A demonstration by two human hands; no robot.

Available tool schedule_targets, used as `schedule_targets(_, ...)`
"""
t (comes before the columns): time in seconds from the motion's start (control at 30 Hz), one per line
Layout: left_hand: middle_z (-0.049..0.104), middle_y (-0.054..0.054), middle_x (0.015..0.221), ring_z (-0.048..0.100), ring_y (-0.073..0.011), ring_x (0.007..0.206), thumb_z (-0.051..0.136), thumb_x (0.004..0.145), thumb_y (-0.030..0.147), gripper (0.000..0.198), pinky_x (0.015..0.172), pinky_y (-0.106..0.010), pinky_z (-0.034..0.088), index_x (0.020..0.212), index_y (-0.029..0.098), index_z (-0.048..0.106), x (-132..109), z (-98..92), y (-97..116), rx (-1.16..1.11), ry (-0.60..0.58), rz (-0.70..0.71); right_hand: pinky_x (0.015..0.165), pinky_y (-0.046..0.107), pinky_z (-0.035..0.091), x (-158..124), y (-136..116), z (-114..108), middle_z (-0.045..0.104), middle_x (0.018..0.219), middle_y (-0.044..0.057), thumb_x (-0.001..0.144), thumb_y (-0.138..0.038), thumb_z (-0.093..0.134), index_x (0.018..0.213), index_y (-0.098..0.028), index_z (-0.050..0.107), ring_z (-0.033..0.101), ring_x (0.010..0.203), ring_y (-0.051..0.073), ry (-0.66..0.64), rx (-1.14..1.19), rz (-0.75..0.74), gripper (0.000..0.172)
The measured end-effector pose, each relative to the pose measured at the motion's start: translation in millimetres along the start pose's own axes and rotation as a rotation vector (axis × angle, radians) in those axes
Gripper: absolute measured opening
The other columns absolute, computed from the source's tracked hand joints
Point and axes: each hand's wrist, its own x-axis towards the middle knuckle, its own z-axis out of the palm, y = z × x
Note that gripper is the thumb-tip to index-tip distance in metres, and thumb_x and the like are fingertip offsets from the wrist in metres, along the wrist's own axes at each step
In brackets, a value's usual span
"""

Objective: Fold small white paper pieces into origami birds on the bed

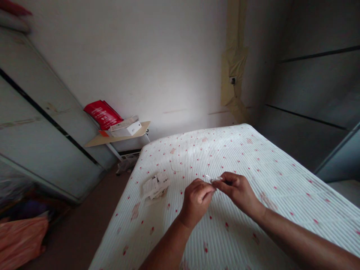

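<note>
My left hand (pixel 197 197) and my right hand (pixel 237 189) meet above the bed (pixel 225 240), fingertips almost touching. Between them is a small whitish, crinkled piece (pixel 215 180), which looks like thin clear plastic; its exact kind is too small to make out. Both hands are closed in a pinch on it, thumbs against the curled fingers. To the left of my left hand, a little pile of printed paper pieces (pixel 156 185) lies on the bed cover. Close above that pile is a thin, curved strand (pixel 174 168).
A small table (pixel 97 141) beyond the bed's left corner bears a red plastic bag (pixel 104 114) and a white box (pixel 131 130). Cabinets with sliding doors (pixel 42 112) stand at the left. On the far wall is a socket (pixel 233 80). An orange bag (pixel 22 240) lies lower left.
</note>
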Motion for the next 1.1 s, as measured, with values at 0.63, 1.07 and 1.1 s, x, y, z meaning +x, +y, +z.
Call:
schedule_targets(0.63, 0.062, -0.003, 0.071, 0.056, -0.0139, 0.070, 0.054, 0.075, 0.011, 0.011, 0.069, -0.026, 0.044, 0.072, 0.018, 0.061, 2.6, 1.9, -0.5, -0.211, -0.032, -0.214, 0.048, 0.021, 0.036, 0.0, 1.0, -2.6, 0.050, 0.054, -0.002, 0.077, -0.030, 0.056, 0.058, -0.017, 0.056, 0.047, 0.052, 0.011, 0.038, -0.102, -0.075, 0.023)
schedule_targets(1.07, 0.061, 0.001, 0.072, 0.054, -0.0111, 0.063, 0.069, 0.063, 0.019, 0.064, 0.059, -0.022, 0.038, 0.118, 0.021, 0.037, 7.5, 28.8, -6.5, -0.849, 0.015, -0.724, 0.051, 0.021, 0.037, 3.0, 19.1, -7.5, 0.059, 0.062, 0.000, 0.084, -0.033, 0.051, 0.065, -0.019, 0.060, 0.055, 0.055, 0.011, 0.125, -0.389, -0.231, 0.025)
schedule_targets(1.1, 0.062, -0.001, 0.078, 0.055, -0.0122, 0.068, 0.069, 0.061, 0.017, 0.069, 0.062, -0.023, 0.039, 0.121, 0.022, 0.036, 7.3, 29.0, -8.1, -0.809, 0.021, -0.714, 0.052, 0.021, 0.037, 6.2, 21.0, -10.3, 0.060, 0.063, 0.000, 0.084, -0.033, 0.051, 0.065, -0.019, 0.061, 0.056, 0.056, 0.011, 0.128, -0.418, -0.236, 0.025)
